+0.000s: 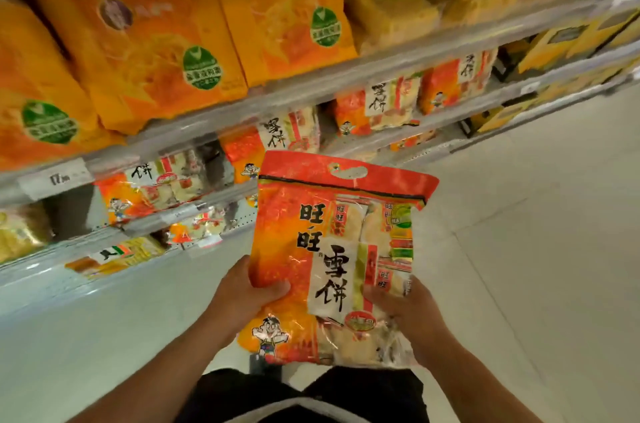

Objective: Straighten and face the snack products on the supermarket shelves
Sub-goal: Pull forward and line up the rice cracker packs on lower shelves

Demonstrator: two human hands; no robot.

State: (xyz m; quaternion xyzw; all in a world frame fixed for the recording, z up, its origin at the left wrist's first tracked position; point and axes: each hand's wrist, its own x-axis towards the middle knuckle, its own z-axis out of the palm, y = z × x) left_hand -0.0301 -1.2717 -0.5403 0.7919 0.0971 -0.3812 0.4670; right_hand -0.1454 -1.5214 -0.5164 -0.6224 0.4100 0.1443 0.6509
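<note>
- The left hand (247,287) grips the lower left edge of a red and orange rice cracker bag (332,256), thumb laid across the front of the pack and the fingers curled out of sight behind it.
- The right hand (410,313) holds the same bag at its lower right side, thumb pressed on the clear window of the pack, the other fingers wrapped round the edge and the back.
- The rice cracker bag is held up in the air between the two hands, front face toward the camera, top end tilted away toward the shelves, its printed characters upright and a cartoon boy at its bottom left corner.
- Below the bag, the person's dark trousers (311,391) show at the bottom of the view, and both bare forearms reach up to the bag.
- To the right of the bag and under it lies a pale tiled floor (519,249).
- Just above and to the left of the bag, a row of matching rice cracker packs (377,104) stands on a grey shelf (460,104), some leaning.
- Left of the bag, lower shelves hold more of the same packs (149,187) and, near the floor, a flat yellowish pack (117,254).
- Well above the bag, large orange snack bags (138,42) with blue banners fill the upper shelf, and yellow packs (391,3) stand to their right.
- A price tag (57,178) marked 17 sits on the shelf rail to the bag's upper left.
</note>
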